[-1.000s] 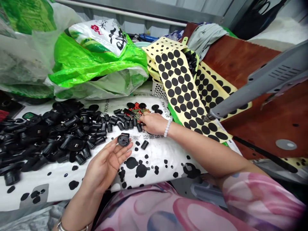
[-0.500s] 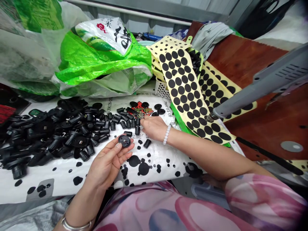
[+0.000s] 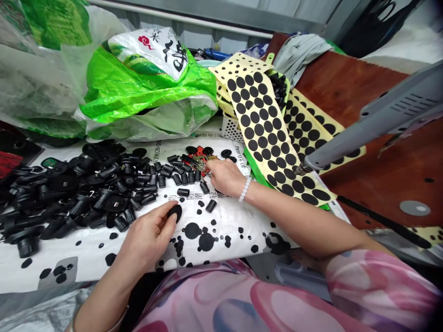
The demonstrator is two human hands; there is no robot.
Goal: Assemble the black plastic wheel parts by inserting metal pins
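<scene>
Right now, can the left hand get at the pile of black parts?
Probably yes: the left hand, pinching a black disc, sits right beside the pile, with nothing between them.

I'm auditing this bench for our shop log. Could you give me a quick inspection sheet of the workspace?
surface: white printed sheet dotted with black spots; reddish wooden board to the right.
job's things: black disc; pile of black plastic parts; small black cylinders.
clutter: green plastic bag; yellow-backed sheet of black dots; white plastic basket.
hands: left hand pinches the black disc; right hand lies beside the small black cylinders, grip unclear.
cables: nothing seen.
surroundings: grey vented tool above the wooden board.
</scene>
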